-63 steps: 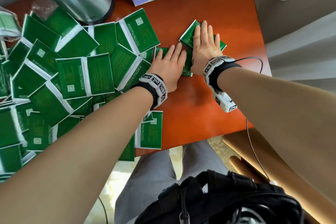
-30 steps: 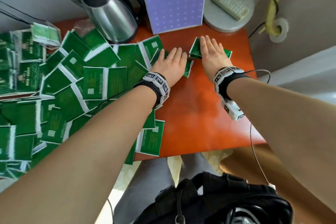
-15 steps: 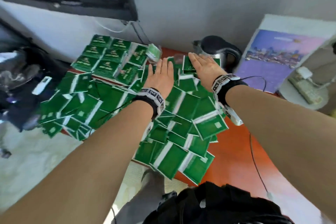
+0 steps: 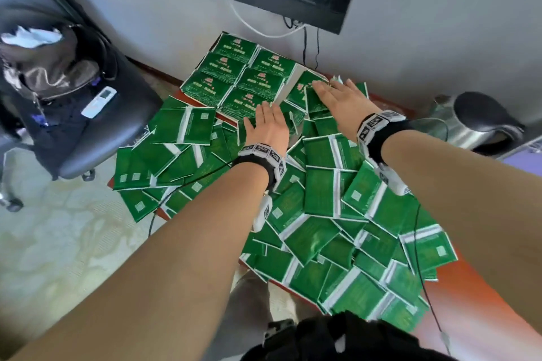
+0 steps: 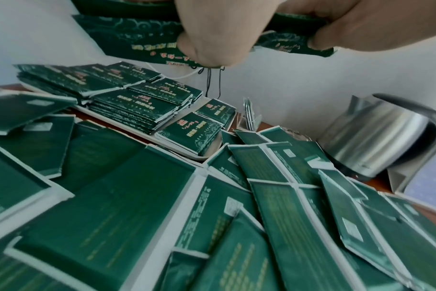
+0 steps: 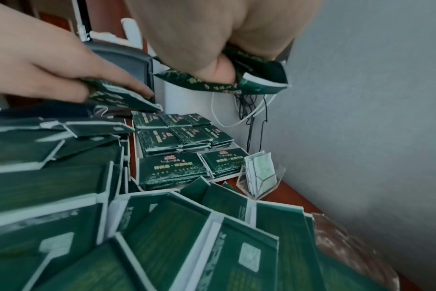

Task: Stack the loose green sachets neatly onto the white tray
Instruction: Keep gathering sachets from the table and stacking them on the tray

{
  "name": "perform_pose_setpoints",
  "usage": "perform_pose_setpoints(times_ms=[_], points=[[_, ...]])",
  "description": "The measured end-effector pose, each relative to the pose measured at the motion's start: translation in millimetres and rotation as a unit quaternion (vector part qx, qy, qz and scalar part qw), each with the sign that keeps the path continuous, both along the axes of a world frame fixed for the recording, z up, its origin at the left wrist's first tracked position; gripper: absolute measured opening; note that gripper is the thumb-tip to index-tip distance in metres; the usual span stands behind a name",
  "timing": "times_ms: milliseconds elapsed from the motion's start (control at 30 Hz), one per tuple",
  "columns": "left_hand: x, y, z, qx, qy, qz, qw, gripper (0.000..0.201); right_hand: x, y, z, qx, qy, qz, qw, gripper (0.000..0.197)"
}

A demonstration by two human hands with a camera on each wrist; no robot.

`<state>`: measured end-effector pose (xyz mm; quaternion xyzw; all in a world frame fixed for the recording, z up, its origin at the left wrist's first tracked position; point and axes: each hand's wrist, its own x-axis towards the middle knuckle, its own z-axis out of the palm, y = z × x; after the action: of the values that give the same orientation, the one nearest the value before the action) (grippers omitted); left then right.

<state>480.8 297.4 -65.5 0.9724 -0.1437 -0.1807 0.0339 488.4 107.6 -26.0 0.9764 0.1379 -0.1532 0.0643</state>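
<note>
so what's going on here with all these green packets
A person is sorting green sachets onto a white tray at the back of the table. Each hand carries a few: the left hand and the right hand both hold sachets above the tray's neat stacks. A big loose pile remains unsorted.

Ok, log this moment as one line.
left hand: holds sachets | right hand: holds sachets | both over white tray | loose pile remains
</note>
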Motion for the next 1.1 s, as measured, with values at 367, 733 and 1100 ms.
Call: perform_pose_setpoints(times_ms=[367,733,1100], points=[[39,-45,-55,-0.068,0.110,0.121,0.984,0.063,110,-20,-51,-0.119,0.062,0.176,0.975,0.084],[63,-86,-100,-0.042,0.077,0.152,0.984,0.066,162,-30,-108,-0.121,0.092,0.279,0.948,0.073],[64,-80,-102,0.045,0.051,0.139,0.988,0.112,156,-27,-114,-0.098,0.110,0.204,0.968,0.117]])
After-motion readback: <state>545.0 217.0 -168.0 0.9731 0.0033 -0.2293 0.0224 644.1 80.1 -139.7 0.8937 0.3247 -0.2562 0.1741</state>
